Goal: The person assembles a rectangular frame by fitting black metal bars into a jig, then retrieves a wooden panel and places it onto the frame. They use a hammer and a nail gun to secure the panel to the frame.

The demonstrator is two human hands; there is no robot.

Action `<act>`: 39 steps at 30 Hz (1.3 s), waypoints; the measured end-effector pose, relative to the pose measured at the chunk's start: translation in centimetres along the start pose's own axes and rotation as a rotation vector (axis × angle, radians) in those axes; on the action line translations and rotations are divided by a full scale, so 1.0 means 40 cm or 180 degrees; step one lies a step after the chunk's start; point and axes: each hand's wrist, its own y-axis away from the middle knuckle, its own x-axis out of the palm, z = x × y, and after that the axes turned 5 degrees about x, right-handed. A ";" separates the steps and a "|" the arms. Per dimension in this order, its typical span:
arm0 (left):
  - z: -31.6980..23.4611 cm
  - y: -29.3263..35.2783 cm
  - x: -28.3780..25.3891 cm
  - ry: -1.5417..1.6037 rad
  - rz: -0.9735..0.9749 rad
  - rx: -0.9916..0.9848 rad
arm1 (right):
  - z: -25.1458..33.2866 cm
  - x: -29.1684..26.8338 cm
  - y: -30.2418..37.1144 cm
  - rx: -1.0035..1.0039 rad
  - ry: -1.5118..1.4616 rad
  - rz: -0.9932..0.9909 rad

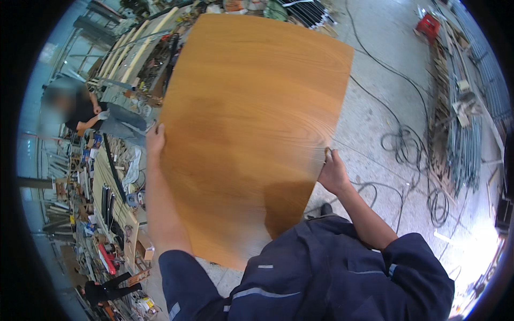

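A large wooden panel [251, 107] with orange-brown grain fills the middle of the head view, held up in front of my body. My left hand [155, 140] grips its left edge, with the fingers curled round the side and partly hidden. On the opposite edge, somewhat lower, my right hand [334, 172] has its thumb by the edge and its fingers mostly hidden by the panel. The panel's near end reaches down to my dark work jacket [316, 273]. A shadow falls across its lower right part.
At left stands another person [85, 115] beside cluttered workbenches [115, 198]. A second person [107, 289] is at lower left. Black cables [404, 142] lie looped on the concrete floor [369, 117] to my right. Long metal bars [466, 144] and a red box [428, 27] are farther right.
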 end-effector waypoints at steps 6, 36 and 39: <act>0.099 -0.241 0.071 -0.0120 0.0048 -0.0155 | -0.025 0.143 -0.197 0.0097 0.0496 0.0045; -0.007 -1.163 0.163 -0.0003 -0.0010 -0.0200 | 0.201 0.136 -1.140 0.0890 0.0188 -0.0670; 0.028 -1.193 0.185 0.0088 -0.0124 -0.0339 | 0.236 0.219 -1.192 0.1098 0.0467 -0.0665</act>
